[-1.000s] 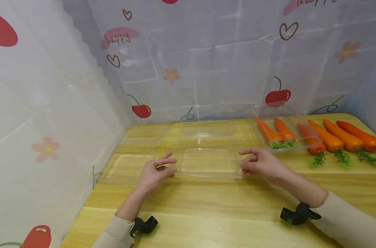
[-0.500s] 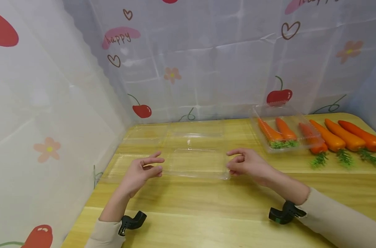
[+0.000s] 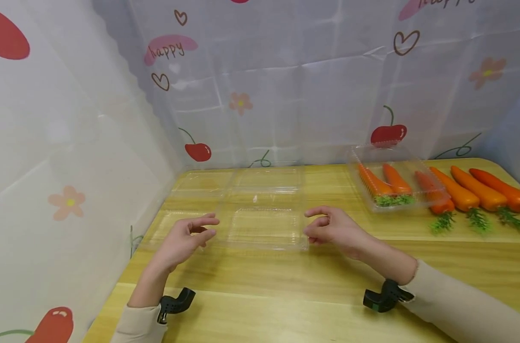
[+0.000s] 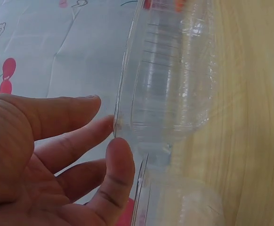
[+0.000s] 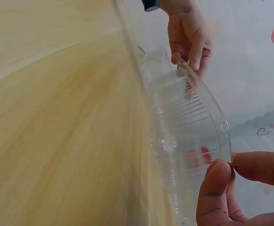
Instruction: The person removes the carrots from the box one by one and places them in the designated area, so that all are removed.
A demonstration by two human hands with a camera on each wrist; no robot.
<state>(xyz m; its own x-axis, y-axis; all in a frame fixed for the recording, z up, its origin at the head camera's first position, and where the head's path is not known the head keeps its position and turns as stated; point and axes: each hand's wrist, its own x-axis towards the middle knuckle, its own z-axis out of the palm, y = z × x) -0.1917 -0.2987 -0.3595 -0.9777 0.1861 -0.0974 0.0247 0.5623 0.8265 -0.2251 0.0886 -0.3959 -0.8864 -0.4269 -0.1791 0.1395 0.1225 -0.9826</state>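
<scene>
A clear plastic clamshell box (image 3: 264, 226), lid folded back and opened out, is held between both hands near the middle of the table. My left hand (image 3: 185, 240) grips its left rim; in the left wrist view the thumb and middle finger meet the box's edge (image 4: 127, 80) while the index finger stays apart. My right hand (image 3: 335, 231) pinches the front right corner, thumb and index finger on the rim in the right wrist view. A second opened clear box (image 3: 170, 226) lies to the left, partly behind my left hand.
At the back right stands another clear box (image 3: 393, 207) with two toy carrots (image 3: 397, 180) showing inside. Several more carrots (image 3: 478, 188) with green tops lie to its right. A printed curtain (image 3: 285, 95) rises behind the wooden table (image 3: 264, 286) and along its left side.
Both hands have moved left with the clear box, bringing it up beside the left box. The carrots and the back right box have stayed in place.
</scene>
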